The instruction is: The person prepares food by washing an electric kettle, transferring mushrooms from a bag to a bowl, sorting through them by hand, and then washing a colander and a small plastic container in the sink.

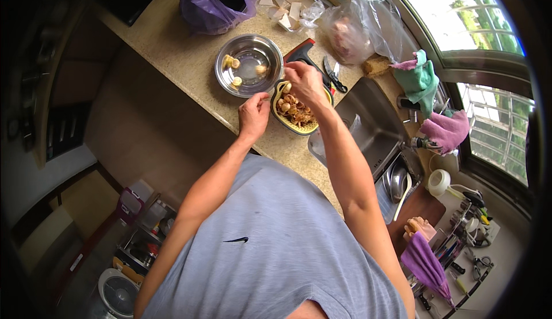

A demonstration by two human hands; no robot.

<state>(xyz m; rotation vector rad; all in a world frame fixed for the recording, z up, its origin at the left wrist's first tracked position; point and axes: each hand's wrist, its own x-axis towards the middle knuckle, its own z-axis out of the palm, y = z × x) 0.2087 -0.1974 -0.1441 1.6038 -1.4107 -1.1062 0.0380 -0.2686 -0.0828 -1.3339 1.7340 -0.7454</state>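
Note:
A yellow colander basket with a dark rim [297, 130] sits on the counter before me, filled with brown and pale mushroom-like pieces [290, 107]. My right hand [305, 82] is over its far side, fingers bent downward; whether anything is between them is hidden. Just left of the basket is my left hand [253, 115], its fingers curled and its fingertips near the rim. I cannot tell if it pinches something small. Beyond my hands stands a shiny steel basin [249, 91], with several pale, rounded pieces [232, 62] lying in it.
A purple plastic bag [211, 10] and cut card pieces [288, 8] lie at the back. Past the basket are a red-and-black handled tool [300, 50], black-handled scissors [334, 76] and a clear bag of food [350, 34]. The steel sink [371, 112] is on the right.

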